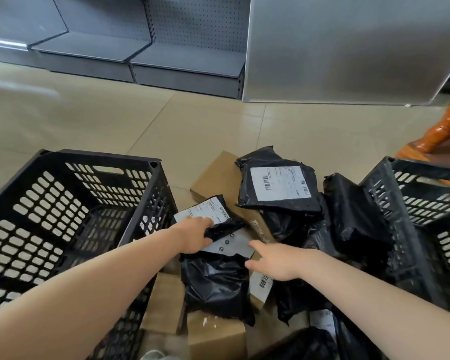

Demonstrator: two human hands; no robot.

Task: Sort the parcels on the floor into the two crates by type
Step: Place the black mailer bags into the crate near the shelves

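Black plastic mailer bags and brown cardboard boxes lie heaped on the floor between two black perforated crates. The left crate point(70, 203) and the right crate point(426, 216) both look bare inside. My left hand point(196, 235) grips a small black mailer bag point(218, 216) with a white label at its near edge. My right hand point(276, 261) reaches over the heap with relaxed fingers, just above a crumpled black bag point(216, 284) and holding nothing. A larger labelled black bag point(278, 185) lies on a flat cardboard box point(218, 175) further back.
Grey metal shelving point(140, 55) and a steel panel point(348, 48) stand at the back across bare beige tile. An orange object point(437, 136) sits at the far right behind the right crate. Small cardboard boxes point(216, 336) lie near my feet.
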